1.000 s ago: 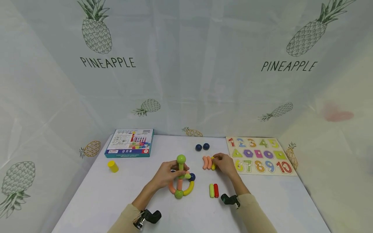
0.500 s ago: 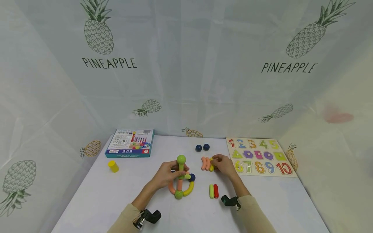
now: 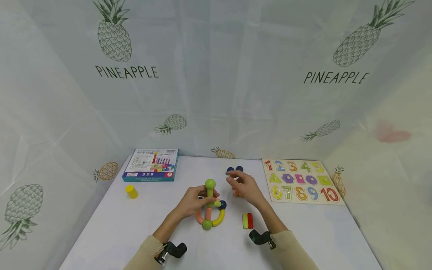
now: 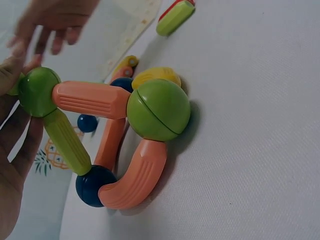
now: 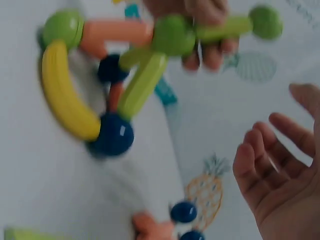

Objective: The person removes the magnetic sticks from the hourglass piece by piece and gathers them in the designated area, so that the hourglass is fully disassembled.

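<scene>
In the head view my left hand (image 3: 192, 203) pinches the light green rod (image 3: 210, 192) that stands upright on top of a ball-and-stick building toy. A green ball (image 3: 210, 183) caps that rod. The toy's lower part is a ring of dark blue and green balls (image 4: 158, 110) joined by salmon sticks (image 4: 90, 99) and a curved yellow stick (image 5: 65, 92). My right hand (image 3: 246, 188) hovers right of the toy, fingers relaxed and apart, holding nothing. It mostly covers the loose curved salmon sticks (image 3: 236, 193); a loose yellow stick (image 4: 131, 61) shows beside them in the left wrist view.
Two dark blue balls (image 3: 239, 168) lie at the back. A light green stick (image 3: 245, 221) and a red stick (image 3: 250, 221) lie at front right. Around them are a number puzzle board (image 3: 303, 182), a toy box (image 3: 150, 165) and a yellow cylinder (image 3: 131, 191).
My right hand has let go of the loose yellow curved stick, after the loose group shifted slightly left, and moved up and left toward the toy. My left hand keeps its hold.
</scene>
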{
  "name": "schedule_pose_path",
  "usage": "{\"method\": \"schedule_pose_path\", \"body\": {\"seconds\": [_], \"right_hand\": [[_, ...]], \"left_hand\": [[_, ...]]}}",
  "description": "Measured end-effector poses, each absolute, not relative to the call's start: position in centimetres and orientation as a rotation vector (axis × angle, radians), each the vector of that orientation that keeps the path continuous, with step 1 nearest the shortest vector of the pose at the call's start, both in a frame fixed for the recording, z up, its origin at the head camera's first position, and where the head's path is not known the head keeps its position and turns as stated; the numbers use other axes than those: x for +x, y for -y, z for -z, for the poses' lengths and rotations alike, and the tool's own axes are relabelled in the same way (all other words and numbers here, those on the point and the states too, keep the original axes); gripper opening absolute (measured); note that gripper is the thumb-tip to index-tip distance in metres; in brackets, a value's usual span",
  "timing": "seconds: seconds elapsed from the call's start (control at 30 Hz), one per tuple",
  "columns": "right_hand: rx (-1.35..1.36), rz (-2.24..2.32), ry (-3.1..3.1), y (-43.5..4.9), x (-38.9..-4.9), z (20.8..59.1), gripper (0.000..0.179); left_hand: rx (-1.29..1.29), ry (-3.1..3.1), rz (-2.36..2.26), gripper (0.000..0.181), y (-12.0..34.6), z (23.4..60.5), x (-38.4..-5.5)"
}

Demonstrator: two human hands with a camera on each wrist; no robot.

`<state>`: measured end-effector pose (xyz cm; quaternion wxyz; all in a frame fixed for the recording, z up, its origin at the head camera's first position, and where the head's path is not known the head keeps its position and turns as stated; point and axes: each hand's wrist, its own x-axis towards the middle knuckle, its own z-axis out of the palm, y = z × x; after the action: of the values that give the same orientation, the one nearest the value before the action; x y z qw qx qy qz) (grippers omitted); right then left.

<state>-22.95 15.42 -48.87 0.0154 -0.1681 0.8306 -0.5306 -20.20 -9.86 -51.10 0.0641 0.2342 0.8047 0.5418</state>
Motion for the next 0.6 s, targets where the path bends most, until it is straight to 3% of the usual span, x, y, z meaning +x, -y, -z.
{"method": "schedule_pose_path", "body": {"seconds": [0.2, 0.37, 0.6], "right_hand": [[-0.831, 1.690, -2.388, -12.5, -21.1, 47.2, 0.041], [-0.868, 1.675, -2.421, -11.1, -20.1, 46.3, 0.049], [-0.857, 1.677, -2.444, -10.4, -18.9, 44.0, 0.042]], "left_hand": [[0.732, -2.489, -1.590, 0.024, 10.0, 51.1, -20.3], [0.754, -2.495, -1.595, 0.028, 10.1, 51.1, -20.3], [0.736, -2.492, -1.593, 0.029, 10.1, 51.2, -20.3]]}}
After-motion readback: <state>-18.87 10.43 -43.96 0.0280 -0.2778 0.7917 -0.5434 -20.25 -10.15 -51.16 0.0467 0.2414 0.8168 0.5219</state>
